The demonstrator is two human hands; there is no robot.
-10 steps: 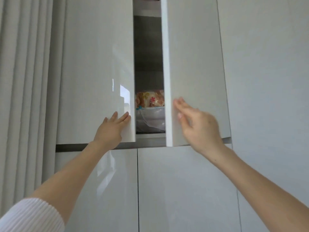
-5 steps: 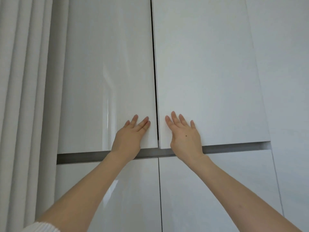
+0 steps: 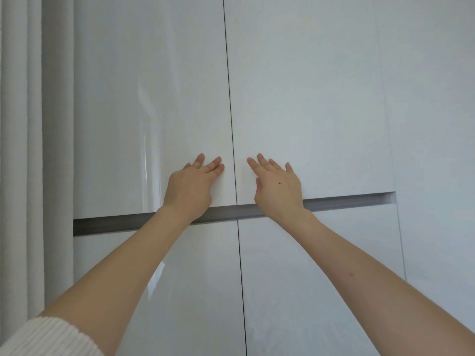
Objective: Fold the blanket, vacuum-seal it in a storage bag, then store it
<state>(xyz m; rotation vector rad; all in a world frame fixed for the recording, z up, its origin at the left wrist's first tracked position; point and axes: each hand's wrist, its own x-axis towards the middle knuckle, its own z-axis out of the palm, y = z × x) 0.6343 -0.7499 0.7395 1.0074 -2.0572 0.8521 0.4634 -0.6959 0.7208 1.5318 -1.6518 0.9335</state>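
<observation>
A person's left hand (image 3: 191,187) and right hand (image 3: 277,186) lie flat, fingers straight and gripping nothing, on the glossy white left cabinet door (image 3: 144,98) and glossy white right cabinet door (image 3: 308,98), which meet at a thin seam above a grey recessed strip (image 3: 115,224). With both doors shut, storing appears all but complete. The blanket and storage bag are out of sight, presumably inside; folding and sealing cannot be verified.

left sleeve (image 3: 48,337): white ribbed knit | right hand (image 3: 279,187): dark dot, perhaps mole
</observation>
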